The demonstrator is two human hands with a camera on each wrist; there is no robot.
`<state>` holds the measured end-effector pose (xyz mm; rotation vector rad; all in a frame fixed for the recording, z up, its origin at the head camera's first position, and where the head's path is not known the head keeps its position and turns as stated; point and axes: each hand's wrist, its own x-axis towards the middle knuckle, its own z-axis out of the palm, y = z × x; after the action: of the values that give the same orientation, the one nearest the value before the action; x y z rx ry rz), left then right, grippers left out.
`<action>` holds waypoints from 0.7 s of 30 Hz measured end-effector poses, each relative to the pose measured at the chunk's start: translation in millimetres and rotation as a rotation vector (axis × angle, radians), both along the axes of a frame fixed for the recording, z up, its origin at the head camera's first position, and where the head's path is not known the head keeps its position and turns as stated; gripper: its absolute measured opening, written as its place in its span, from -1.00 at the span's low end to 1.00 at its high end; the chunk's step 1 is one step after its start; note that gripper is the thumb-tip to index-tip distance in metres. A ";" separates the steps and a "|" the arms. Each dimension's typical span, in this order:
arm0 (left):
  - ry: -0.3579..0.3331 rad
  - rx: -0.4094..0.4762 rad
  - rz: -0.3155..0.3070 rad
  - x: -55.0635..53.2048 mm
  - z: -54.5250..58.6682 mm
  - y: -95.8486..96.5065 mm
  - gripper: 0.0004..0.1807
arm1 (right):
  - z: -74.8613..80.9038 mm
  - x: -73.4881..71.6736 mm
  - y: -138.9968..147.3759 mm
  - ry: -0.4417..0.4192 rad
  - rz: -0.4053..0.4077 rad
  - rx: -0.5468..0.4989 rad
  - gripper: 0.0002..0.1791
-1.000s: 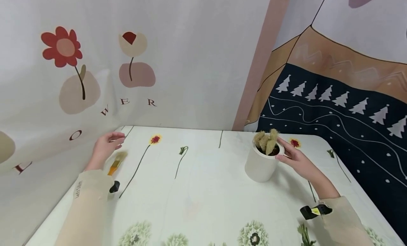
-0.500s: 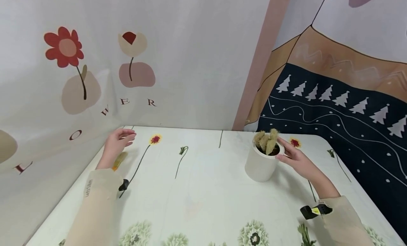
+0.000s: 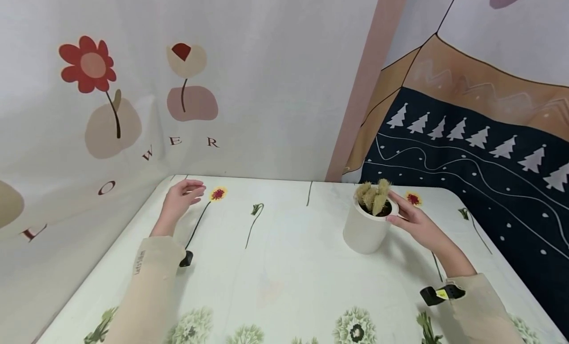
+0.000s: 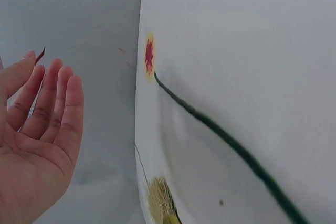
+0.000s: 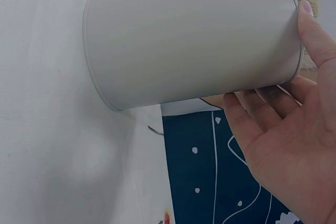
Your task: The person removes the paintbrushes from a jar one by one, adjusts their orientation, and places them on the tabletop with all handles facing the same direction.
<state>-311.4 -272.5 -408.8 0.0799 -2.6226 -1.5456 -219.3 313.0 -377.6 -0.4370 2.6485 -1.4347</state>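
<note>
A white potted cactus [image 3: 366, 230] stands on the right half of the table, with fuzzy tan stems above dark soil. My right hand [image 3: 413, 223] holds the pot near its rim from the right. In the right wrist view the thumb lies by the rim and the fingers bend against the pot's side. My left hand [image 3: 178, 205] hovers over the table's far left, fingers loosely bent, holding nothing. The left wrist view shows a paintbrush's pale bristles [image 4: 161, 200] on the table beyond this hand; in the head view the left arm covers the brush.
The white tablecloth [image 3: 275, 284] carries printed flowers and stems. Behind it hangs a pale curtain [image 3: 266, 87] with flower prints and letters. A dark blue cloth with white trees [image 3: 467, 171] borders the table's right side.
My left hand has moved rightward over the far left of the table, and its arm now covers the paintbrush in the head view. My right hand and the pot have stayed in place.
</note>
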 end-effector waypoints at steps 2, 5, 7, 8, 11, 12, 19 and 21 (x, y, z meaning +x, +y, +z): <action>0.006 -0.006 -0.033 0.7 1.1 4.7 -0.48 | 0.1 -0.1 -0.1 -0.001 0.000 0.002 -0.15; 0.011 0.013 -0.065 0.7 1.3 12.8 -0.48 | -0.1 -0.5 -0.2 -0.003 0.001 0.000 -0.15; 0.010 0.037 -0.088 1.4 1.7 19.1 -0.49 | -0.5 -0.7 -0.3 -0.003 0.002 -0.008 -0.15; 0.015 0.050 -0.101 1.7 1.6 22.6 -0.49 | -0.7 -0.7 -0.4 -0.002 0.004 -0.012 -0.15; 0.025 0.093 -0.126 2.4 2.3 34.8 -0.49 | -1.2 -0.9 -0.2 0.000 0.007 -0.019 -0.15; 0.035 0.109 -0.133 1.9 2.0 38.8 -0.50 | -1.1 -0.8 -0.3 0.000 0.006 -0.018 -0.15; 0.079 0.151 -0.167 -2.1 3.4 68.3 -0.54 | 0.1 -0.2 0.0 -0.005 -0.001 -0.006 -0.15; 0.082 0.161 -0.179 -2.8 3.9 77.5 -0.56 | 0.3 -0.1 0.4 -0.007 -0.004 0.000 -0.15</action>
<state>-314.2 -195.1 -405.0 -0.2077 -2.4980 -1.7742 -219.3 313.4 -377.3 -0.4262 2.6456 -1.4352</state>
